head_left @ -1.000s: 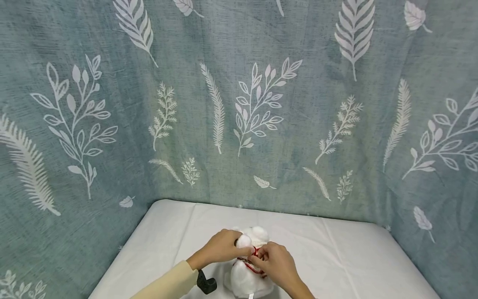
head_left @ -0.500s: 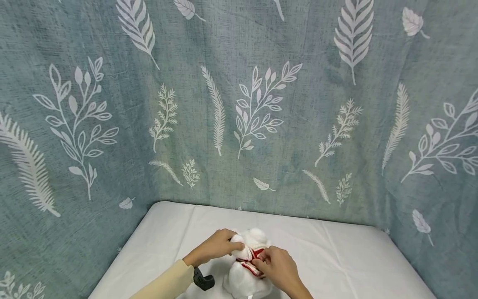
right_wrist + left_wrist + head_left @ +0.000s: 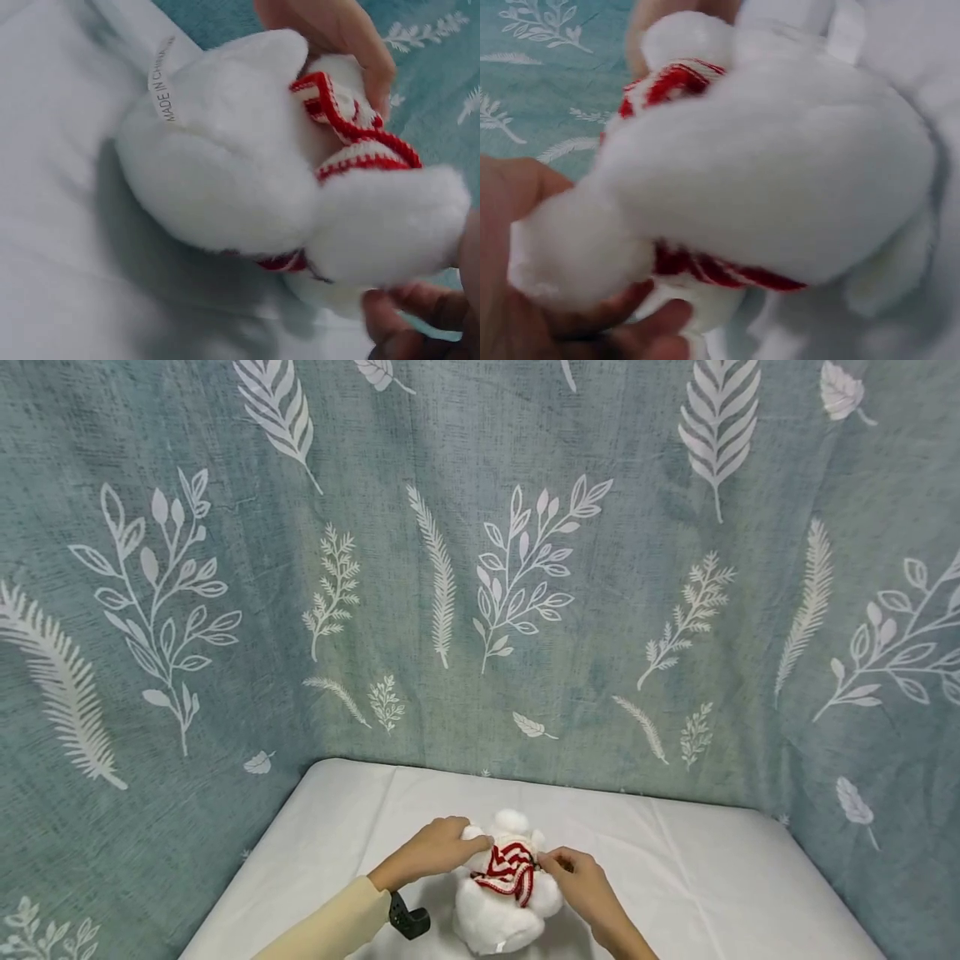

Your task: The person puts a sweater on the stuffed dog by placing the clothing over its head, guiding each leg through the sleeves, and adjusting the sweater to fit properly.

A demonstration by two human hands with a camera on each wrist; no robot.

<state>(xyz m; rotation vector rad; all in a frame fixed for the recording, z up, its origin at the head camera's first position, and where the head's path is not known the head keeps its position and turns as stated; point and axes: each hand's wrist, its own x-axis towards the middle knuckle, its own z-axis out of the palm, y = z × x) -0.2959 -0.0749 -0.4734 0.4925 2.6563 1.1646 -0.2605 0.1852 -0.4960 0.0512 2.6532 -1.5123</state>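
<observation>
Curtain [image 3: 465,710]: one backdrop, blue-green with white leaf prints, rising behind and at both sides; its top is cut off
Table [image 3: 712,868]: one, white-covered, faint creases running across; its near edge is cut off in the head view
Toy [image 3: 497,917]: one, at the near middle of the table, between left hand [image 3: 435,849] and right hand [image 3: 582,878]; plush, plain white, fluffy, with a plump rounded body and knob-like ends; its face is out of sight, and some outlines blur in the left wrist view
Sleeve [image 3: 337,920]: one, cream, on the left arm; cut off by the lower edge
Left hand: one of two; thumb and fingers pinch a rounded knob of the toy, which hides part of the fingers; arm or ear, I cannot tell which
Right hand: the second; fingers bent, tips at the toy's other side by the scarf [image 3: 512,868]; whether they pinch anything I cannot tell, the toy covering part of them
Scarf: one, knitted, red and white zigzag stripes, draped over the toy's upper part; partly hidden by white plush
Black piece [image 3: 408,918]: one, just beside the left wrist; partly hidden
Label [image 3: 161,86]: one, white strip on the toy's body, reading "MADE IN CHINA"; its end is hard to read
</observation>
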